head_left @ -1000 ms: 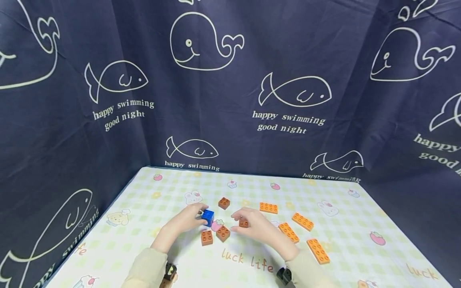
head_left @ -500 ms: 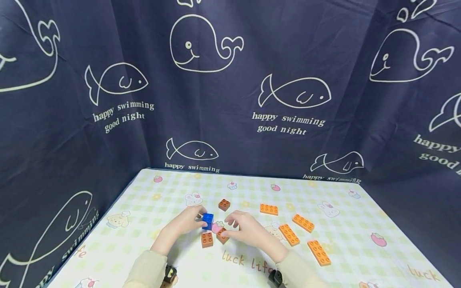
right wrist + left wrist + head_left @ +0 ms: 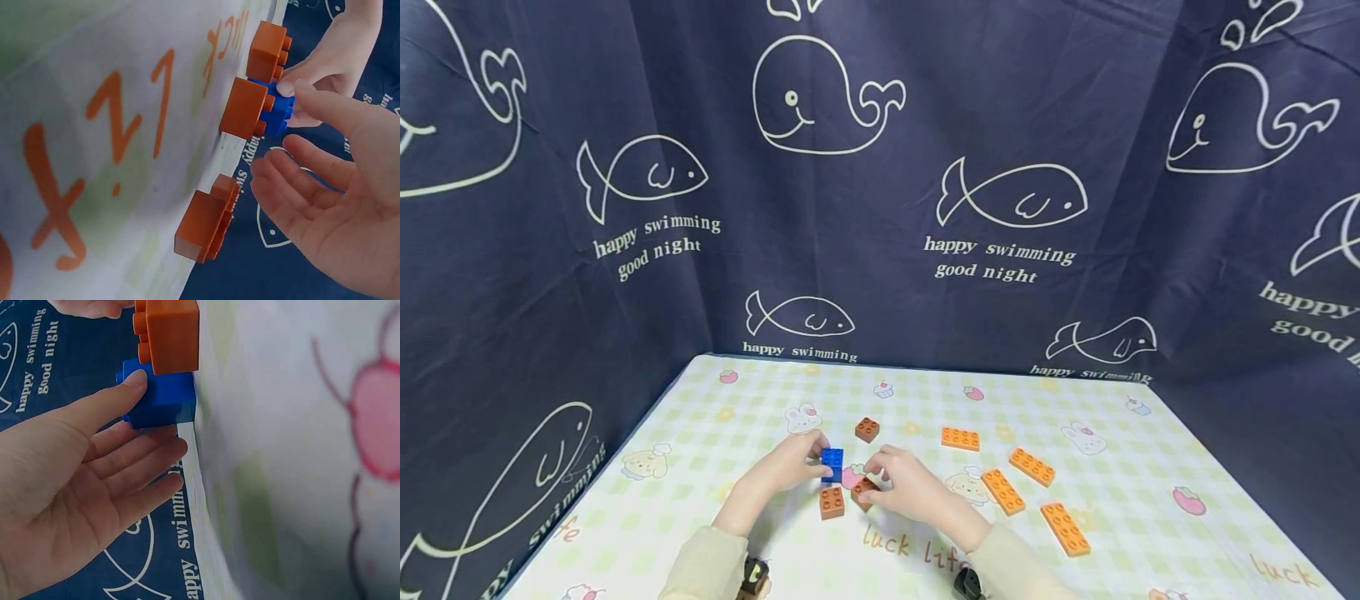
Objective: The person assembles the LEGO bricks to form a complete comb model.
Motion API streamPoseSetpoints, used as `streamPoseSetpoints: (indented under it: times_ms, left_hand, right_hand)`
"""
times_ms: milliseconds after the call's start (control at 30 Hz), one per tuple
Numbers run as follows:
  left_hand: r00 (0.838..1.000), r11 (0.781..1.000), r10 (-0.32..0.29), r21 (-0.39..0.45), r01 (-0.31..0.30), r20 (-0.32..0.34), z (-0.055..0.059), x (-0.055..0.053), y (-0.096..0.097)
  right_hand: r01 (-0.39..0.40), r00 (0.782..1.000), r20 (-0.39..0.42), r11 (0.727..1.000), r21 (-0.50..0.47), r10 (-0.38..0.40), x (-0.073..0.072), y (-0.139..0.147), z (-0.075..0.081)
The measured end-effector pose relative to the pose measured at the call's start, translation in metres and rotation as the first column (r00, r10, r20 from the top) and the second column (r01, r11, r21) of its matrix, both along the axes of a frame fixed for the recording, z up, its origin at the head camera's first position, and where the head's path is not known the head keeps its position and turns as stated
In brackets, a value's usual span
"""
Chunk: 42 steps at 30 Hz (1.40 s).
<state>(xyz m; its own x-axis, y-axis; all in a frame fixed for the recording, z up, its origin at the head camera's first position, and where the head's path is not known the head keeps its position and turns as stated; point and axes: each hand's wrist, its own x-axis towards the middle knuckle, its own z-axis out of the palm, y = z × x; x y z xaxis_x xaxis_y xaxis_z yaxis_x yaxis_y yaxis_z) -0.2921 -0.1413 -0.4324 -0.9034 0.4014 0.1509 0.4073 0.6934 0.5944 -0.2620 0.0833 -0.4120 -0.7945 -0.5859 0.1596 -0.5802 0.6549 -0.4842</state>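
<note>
A blue toy building brick (image 3: pixel 832 461) stands on the table, studs up. My left hand (image 3: pixel 793 463) pinches it, the thumb on its near side in the left wrist view and the index finger hidden behind. Just in front sits a brown brick (image 3: pixel 831 502), unheld. My right hand (image 3: pixel 910 490) is around another brown brick (image 3: pixel 862 493), thumb close to it. In the right wrist view its other fingers (image 3: pixel 294 187) are spread and apart from that brick; whether the thumb touches it I cannot tell.
Farther back lies one more brown brick (image 3: pixel 867 429). To the right are several flat orange bricks (image 3: pixel 960 438), spread over the checked tablecloth (image 3: pixel 737 408). A dark blue curtain (image 3: pixel 880 208) printed with whales and fish hangs behind the table.
My right hand has moved left and nearer, from the brown brick on the right to the front middle one. The left hand stays at the blue brick, which has turned slightly.
</note>
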Motion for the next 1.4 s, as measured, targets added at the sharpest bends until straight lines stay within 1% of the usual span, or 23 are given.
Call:
streamPoseSetpoints:
  times_ms: [100, 233, 367, 533, 633, 767, 1000, 1167, 1233, 1300, 1400]
  left_hand:
    - [1.000, 1.000, 0.009, -0.004, -0.009, -0.001, -0.001, 0.000, 0.000]
    - [1.000, 1.000, 0.004, 0.004, -0.004, 0.000, -0.001, -0.001, 0.000]
    - [1.000, 1.000, -0.010, 0.015, 0.010, -0.004, -0.001, 0.000, 0.000]
    - [1.000, 1.000, -0.016, 0.009, 0.016, -0.010, 0.001, -0.001, 0.000]
    - [1.000, 1.000, -0.010, 0.007, 0.010, -0.001, 0.000, -0.002, 0.000]
    - [1.000, 1.000, -0.003, 0.009, 0.003, 0.008, -0.003, -0.002, -0.001]
    - [1.000, 1.000, -0.013, 0.023, 0.013, 0.000, -0.004, -0.003, -0.002]
    - [1.000, 1.000, -0.008, 0.018, 0.008, 0.006, -0.003, -0.003, -0.002]
    - [1.000, 1.000, -0.011, 0.019, 0.011, 0.003, -0.003, -0.002, -0.002]
    - [1.000, 1.000, -0.014, 0.021, 0.014, -0.004, -0.003, -0.002, -0.002]
    - [1.000, 1.000, -0.019, 0.019, 0.019, -0.012, -0.002, -0.001, -0.001]
  right_hand:
    - [0.005, 1.000, -0.025, 1.000, 0.025, -0.005, 0.001, 0.000, -0.002]
    - [0.023, 0.999, -0.029, 0.999, 0.047, -0.022, 0.001, 0.000, -0.005]
    - [0.052, 0.999, 0.007, 0.996, 0.066, -0.052, 0.000, -0.001, -0.007]
    - [0.080, 0.994, 0.071, 0.993, 0.090, -0.087, -0.001, -0.002, -0.010]
    - [0.082, 0.991, 0.099, 0.993, 0.085, -0.091, -0.002, -0.002, -0.012]
    - [0.068, 0.991, 0.110, 0.994, 0.080, -0.076, -0.003, -0.001, -0.014]
    - [0.052, 0.996, 0.065, 0.993, 0.110, -0.059, -0.004, 0.000, -0.014]
    - [0.053, 0.994, 0.084, 0.990, 0.134, -0.065, -0.004, -0.002, -0.013]
    - [0.058, 0.994, 0.089, 0.990, 0.127, -0.070, -0.004, -0.002, -0.013]
    - [0.058, 0.995, 0.078, 0.992, 0.113, -0.067, -0.003, -0.003, -0.012]
    - [0.043, 0.998, 0.034, 0.995, 0.094, -0.047, -0.003, -0.002, -0.012]
